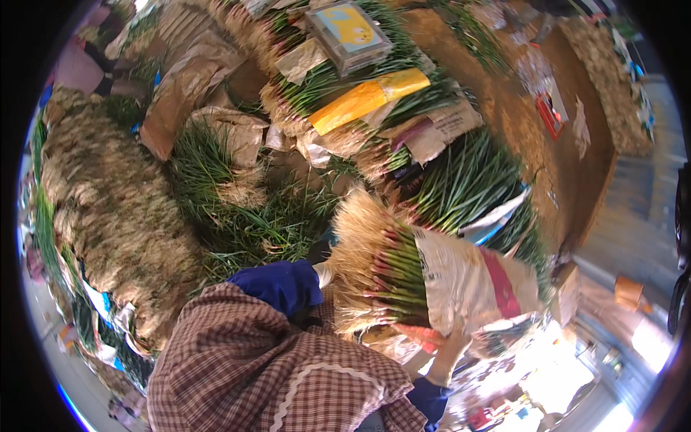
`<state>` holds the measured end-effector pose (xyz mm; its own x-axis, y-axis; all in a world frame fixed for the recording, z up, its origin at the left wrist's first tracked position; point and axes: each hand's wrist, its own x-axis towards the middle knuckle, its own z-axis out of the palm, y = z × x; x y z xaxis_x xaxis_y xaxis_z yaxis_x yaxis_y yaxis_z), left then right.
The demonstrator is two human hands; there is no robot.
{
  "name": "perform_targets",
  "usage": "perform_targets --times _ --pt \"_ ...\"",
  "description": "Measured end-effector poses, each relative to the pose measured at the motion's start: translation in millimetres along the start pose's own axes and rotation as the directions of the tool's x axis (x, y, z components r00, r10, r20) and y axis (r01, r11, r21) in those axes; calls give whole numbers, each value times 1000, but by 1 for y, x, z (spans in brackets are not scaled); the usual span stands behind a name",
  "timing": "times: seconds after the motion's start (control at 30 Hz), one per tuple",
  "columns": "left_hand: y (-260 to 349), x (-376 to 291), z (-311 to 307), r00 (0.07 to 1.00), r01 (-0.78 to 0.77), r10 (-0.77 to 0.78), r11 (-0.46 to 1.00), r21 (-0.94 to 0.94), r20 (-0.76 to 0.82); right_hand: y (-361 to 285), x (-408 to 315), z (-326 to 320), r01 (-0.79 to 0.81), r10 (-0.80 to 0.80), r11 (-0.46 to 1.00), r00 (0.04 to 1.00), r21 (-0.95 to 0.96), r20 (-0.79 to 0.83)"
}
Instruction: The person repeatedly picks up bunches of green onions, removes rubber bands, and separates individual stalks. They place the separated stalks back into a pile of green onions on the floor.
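Observation:
In front of my body is a large bundle of spring onions point(397, 270), its pale, hairy roots turned left. A sack-like paper wrap point(453, 281) with a red band encloses its green part. My right hand point(445, 348), in a white glove with an orange-coated part, grips the bundle's lower side along the wrap. Of my left hand point(324, 274), only a pale gloved part shows past the blue sleeve; the root end hides its fingers. Loose green leaves point(275, 224) lie beyond my left arm, with a smaller onion bunch point(237, 181) on them.
Stacked onions form a root-faced wall point(119, 216) on the left. More bundles point(459, 178) lie ahead, bearing a clear plastic box point(351, 35) and a yellow packet point(370, 100). A red item point(550, 116) lies on the brown surface at right. Someone's pink-clad limb point(81, 67) shows upper left.

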<state>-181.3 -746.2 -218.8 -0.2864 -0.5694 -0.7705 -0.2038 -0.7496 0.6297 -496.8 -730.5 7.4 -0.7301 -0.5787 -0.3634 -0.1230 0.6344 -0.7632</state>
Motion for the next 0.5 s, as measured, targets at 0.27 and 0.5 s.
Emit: perform_targets --times 0.27,0.5 --pt "-39 82 -33 890 66 -287 851 -522 -354 -112 195 263 290 -192 943 875 -164 444" --pt "-12 343 -132 756 -276 -169 794 -542 -632 -31 330 562 358 -227 929 753 -95 617"
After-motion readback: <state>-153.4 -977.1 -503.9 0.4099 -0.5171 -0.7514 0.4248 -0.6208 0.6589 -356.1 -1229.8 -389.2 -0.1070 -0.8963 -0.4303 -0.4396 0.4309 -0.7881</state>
